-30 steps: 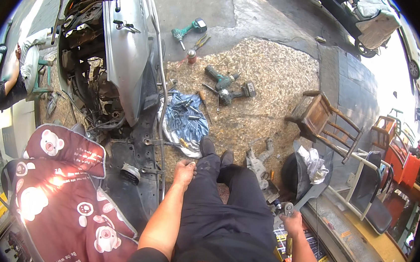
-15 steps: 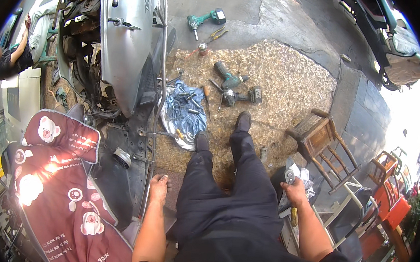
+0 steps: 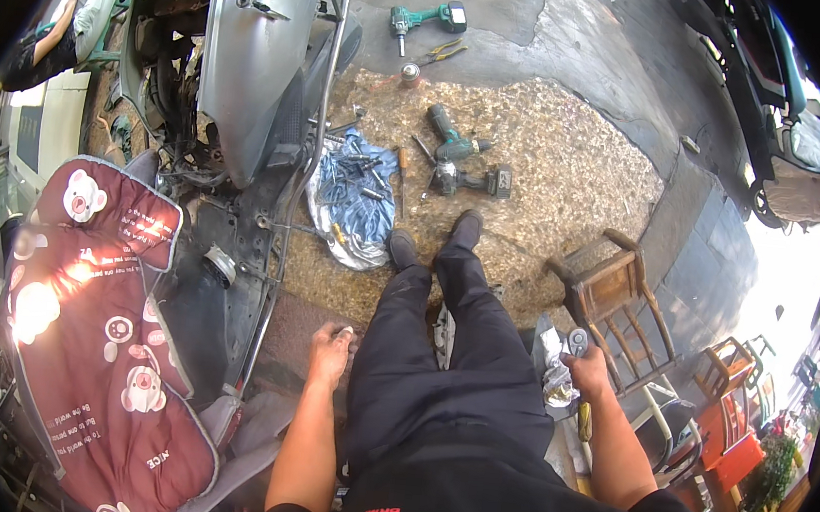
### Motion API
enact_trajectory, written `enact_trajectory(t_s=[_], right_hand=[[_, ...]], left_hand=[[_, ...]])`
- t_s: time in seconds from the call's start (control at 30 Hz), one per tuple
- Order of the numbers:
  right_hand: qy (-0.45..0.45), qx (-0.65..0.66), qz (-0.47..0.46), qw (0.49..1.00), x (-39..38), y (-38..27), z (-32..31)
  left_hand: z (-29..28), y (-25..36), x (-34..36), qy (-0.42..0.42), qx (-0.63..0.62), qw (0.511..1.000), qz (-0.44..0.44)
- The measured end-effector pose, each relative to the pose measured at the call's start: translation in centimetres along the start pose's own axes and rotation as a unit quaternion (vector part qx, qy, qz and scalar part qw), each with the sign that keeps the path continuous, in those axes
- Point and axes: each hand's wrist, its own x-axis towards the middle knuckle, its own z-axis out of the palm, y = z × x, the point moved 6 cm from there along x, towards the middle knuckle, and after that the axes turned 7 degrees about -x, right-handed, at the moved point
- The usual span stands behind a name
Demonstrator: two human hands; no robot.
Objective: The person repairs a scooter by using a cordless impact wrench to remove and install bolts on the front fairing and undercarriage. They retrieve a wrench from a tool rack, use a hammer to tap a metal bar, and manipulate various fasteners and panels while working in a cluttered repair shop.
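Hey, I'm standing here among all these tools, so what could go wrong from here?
Your left shoe is right by the blue sheet with its loose metal pieces, so a careless step might scatter them. The power tools lying ahead of your shoes could trip you. The ratchet in your right hand looks near the wooden chair, so a wide swing might knock it.

The floor (image 3: 583, 174) is a pebbly tan patch (image 3: 540, 219) edged with grey concrete (image 3: 622, 60); the patch carries a blue sheet (image 3: 372, 221), a screwdriver (image 3: 402, 170) beside it, a green drill (image 3: 454, 145) and a dark power tool (image 3: 447, 178), the concrete a teal power tool (image 3: 426, 17) and yellow-handled pliers (image 3: 442, 51)
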Motion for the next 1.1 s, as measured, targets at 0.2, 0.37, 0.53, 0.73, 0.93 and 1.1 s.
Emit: enact_trajectory(t_s=[0.2, 0.37, 0.53, 0.73, 0.93, 1.1], right_hand=[[-0.007, 0.042, 0.025, 0.999, -2.5, 0.9, 1.7], [-0.001, 0.001, -0.017, 1.0, -4.0, 0.2, 3.1], [0.037, -0.035, -0.068, 0.996, -5.0, -1.7, 3.7], [0.064, -0.078, -0.144, 0.984, -7.4, -5.1, 2.0], [0.096, -0.012, -0.117, 0.988, -7.3, -3.7, -1.1], [0.137, 0.014, -0.122, 0.983, -4.4, 0.1, -4.7]], left_hand=[[-2.2, -2.5, 1.2, 0.009, 0.042, 0.999, 0.005], [-4.5, -4.9, 2.1, -0.009, -0.012, 1.0, 0.017], [-7.8, -7.4, 2.9, 0.017, -0.016, 0.999, 0.022], [-9.8, -8.0, 3.8, 0.052, 0.05, 0.996, 0.058], [-7.7, -4.1, 3.7, 0.022, -0.013, 0.998, 0.059], [-4.2, 3.0, 4.8, 0.026, 0.004, 0.996, 0.087]])
